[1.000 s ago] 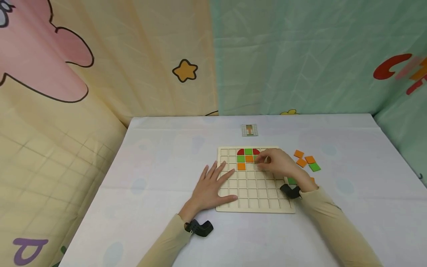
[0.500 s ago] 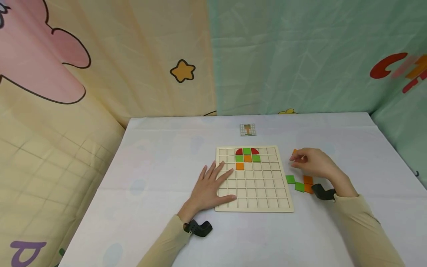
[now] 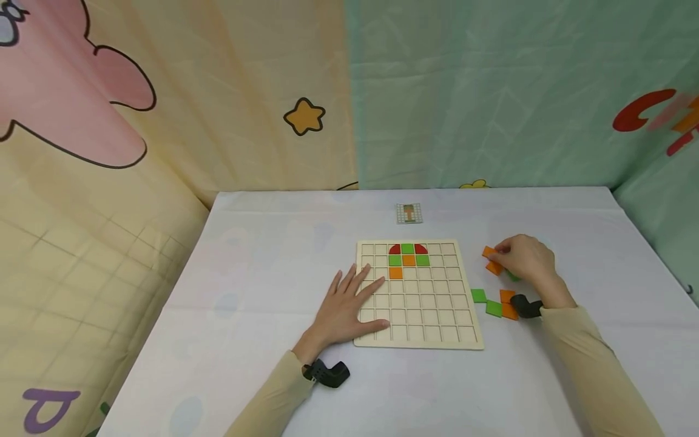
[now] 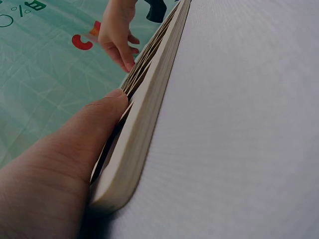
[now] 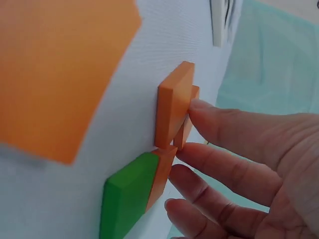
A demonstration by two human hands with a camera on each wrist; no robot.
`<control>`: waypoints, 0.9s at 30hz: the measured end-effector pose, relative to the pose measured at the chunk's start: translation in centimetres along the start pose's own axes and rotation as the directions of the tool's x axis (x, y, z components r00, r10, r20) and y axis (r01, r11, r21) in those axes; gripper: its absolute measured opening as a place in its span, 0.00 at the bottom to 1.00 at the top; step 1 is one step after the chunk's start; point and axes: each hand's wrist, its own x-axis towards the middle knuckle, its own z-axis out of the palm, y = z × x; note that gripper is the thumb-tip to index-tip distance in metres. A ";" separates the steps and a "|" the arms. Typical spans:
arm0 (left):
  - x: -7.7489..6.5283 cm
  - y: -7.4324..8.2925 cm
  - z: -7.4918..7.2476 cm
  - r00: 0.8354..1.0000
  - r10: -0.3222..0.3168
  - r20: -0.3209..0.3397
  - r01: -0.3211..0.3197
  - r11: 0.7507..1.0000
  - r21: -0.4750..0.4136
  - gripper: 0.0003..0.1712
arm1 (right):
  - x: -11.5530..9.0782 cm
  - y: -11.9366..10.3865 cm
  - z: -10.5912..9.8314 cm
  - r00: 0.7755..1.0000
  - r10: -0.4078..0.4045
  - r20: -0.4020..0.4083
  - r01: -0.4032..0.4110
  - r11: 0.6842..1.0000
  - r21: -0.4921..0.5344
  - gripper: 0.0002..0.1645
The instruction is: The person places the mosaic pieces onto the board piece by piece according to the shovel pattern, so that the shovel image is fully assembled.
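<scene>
My left hand (image 3: pixel 341 309) rests with spread fingers on the left side of a wooden grid board (image 3: pixel 420 309). Its thumb lies over the board's edge in the left wrist view. Red, green and orange pieces sit in the upper cells, among them an orange tile (image 3: pixel 395 273) and a green tile (image 3: pixel 422 260). To the right of the board, my right hand (image 3: pixel 526 261) pinches at an orange tile (image 5: pixel 188 127) between thumb and index finger, low against the table. Beside it lie another orange tile (image 3: pixel 494 267) and a green tile (image 5: pixel 128 191), partly covered by the hand in the head view.
Closer to the board's right edge lie more loose tiles, including a green tile (image 3: pixel 478 295) and an orange tile (image 3: pixel 509 311). A small card with a printed grid pattern (image 3: pixel 409 213) lies behind the board. Printed curtains (image 3: pixel 480 91) hang behind the white table (image 3: pixel 262 255).
My right hand moved from the board's upper cells over to the loose tiles on the right, leaving a green tile in the second row. My left hand stayed on the board.
</scene>
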 end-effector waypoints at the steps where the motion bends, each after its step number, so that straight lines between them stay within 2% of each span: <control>1: 0.0 0.0 0.0 1.000 -0.001 0.005 0.001 1.000 -0.001 0.49 | 0.1 0.0 0.1 1.000 0.004 0.002 -0.004 1.000 -0.007 0.25; 9: 0.0 0.1 -0.1 1.000 -0.014 0.015 0.014 1.000 0.010 0.49 | 0.8 -0.5 0.3 0.999 -0.035 -0.026 0.035 0.999 0.006 0.16; 15: 0.1 0.1 -0.1 1.000 -0.005 0.017 0.005 1.000 0.005 0.49 | 0.6 -1.1 0.2 0.996 -0.077 -0.051 0.082 0.990 0.116 0.13; 21: 0.1 0.0 -0.1 1.000 -0.008 0.018 0.008 1.000 0.020 0.49 | 0.3 -2.9 0.5 0.990 -0.144 0.008 0.136 0.951 0.278 0.13; 27: 0.1 -0.1 0.0 1.000 -0.006 0.014 0.006 1.000 0.017 0.49 | 0.4 -5.2 1.7 0.963 -0.267 0.045 0.235 0.907 0.349 0.11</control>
